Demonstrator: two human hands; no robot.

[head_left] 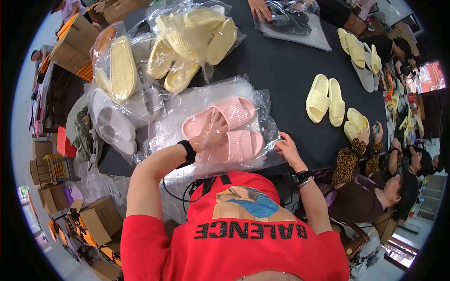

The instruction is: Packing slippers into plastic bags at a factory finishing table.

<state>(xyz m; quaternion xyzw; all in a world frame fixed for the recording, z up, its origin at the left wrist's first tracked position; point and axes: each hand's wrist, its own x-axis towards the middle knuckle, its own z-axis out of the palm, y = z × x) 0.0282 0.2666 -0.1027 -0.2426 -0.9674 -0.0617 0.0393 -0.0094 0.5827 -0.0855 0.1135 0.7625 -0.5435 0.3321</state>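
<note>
A pair of pink slippers [244, 144] lies side by side on a stack of clear plastic bags [171, 117], with clear film around them. My left hand [212, 133] grips the slippers near their heel ends, its fingers closed over the inner edges. Whether all of that hand is inside the film cannot be made out. At the slippers' toe end, my right hand [287, 148] pinches the edge of a clear plastic bag [266, 122] between thumb and fingers. Black bands circle both wrists.
Bagged yellow slippers [180, 44] and bagged grey slippers [112, 122] are heaped at the left. Loose yellow slippers [318, 99] stand on the black table [276, 70] at the right. Co-workers' hands [259, 9] are at the far side; a person in leopard-print sleeves [349, 159] sits right.
</note>
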